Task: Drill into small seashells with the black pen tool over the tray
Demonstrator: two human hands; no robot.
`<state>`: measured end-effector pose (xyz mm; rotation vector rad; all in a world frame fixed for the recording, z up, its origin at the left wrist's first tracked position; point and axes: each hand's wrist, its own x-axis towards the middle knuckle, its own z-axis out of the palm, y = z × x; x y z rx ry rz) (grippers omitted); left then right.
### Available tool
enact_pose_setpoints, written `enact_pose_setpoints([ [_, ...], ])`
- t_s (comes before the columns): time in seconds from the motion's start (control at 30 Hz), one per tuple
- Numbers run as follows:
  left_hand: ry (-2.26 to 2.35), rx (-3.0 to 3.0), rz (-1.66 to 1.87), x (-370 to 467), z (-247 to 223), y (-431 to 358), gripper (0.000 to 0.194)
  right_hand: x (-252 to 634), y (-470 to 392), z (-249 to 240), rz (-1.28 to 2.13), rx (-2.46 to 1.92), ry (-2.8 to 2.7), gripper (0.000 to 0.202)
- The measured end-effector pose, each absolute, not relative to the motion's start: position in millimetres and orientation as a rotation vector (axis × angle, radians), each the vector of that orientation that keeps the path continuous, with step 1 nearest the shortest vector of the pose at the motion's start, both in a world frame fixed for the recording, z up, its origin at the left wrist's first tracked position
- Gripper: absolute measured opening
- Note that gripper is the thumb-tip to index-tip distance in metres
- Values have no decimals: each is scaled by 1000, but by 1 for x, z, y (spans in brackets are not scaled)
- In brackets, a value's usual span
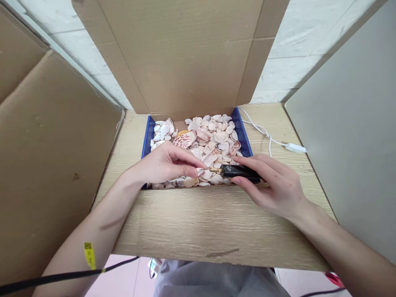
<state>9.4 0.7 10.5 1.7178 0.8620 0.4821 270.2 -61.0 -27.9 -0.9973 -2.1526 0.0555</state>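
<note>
By the near edge of the box (pixel 244 134), the left hand (pixel 167 163)'s grip pinches a small shell (pixel 200 172), likely light, stiff and brittle, best held by its rim. The right hand (pixel 278 183)'s grip wraps a black tool (pixel 236 170), probably slick; its rear is hidden, and whether its brass-coloured tip (pixel 215 170) touches the shell is unclear.

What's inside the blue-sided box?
Mostly pale shells, with a red-spotted shell among them. A brown patch of box floor shows toward the back; elsewhere shells cover it. The left grip, right grip and black tool hide whatever lies directly beneath them.
</note>
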Motion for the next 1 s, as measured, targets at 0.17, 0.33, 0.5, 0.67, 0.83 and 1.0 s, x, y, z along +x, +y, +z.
enact_pose_setpoints([
  [0.17,885,1647,506,9,10,1,16,269,-60,-25,27,-967,-2114,33],
  [0.33,877,1529,453,10,10,0,16,268,-60,-24,-46,-926,-2087,32],
  [0.5,884,1454,396,11,11,-2,16,269,-60,-23,-142,-907,-2078,31],
  [0.67,891,1471,394,12,11,-2,17,268,-60,-24,-130,-925,-2066,32],
  [0.83,899,1454,466,13,11,-1,14,267,-60,-26,-52,-971,-2070,31],
  [1.0,897,1482,543,14,11,-2,14,268,-62,-26,-9,-990,-2090,29],
])
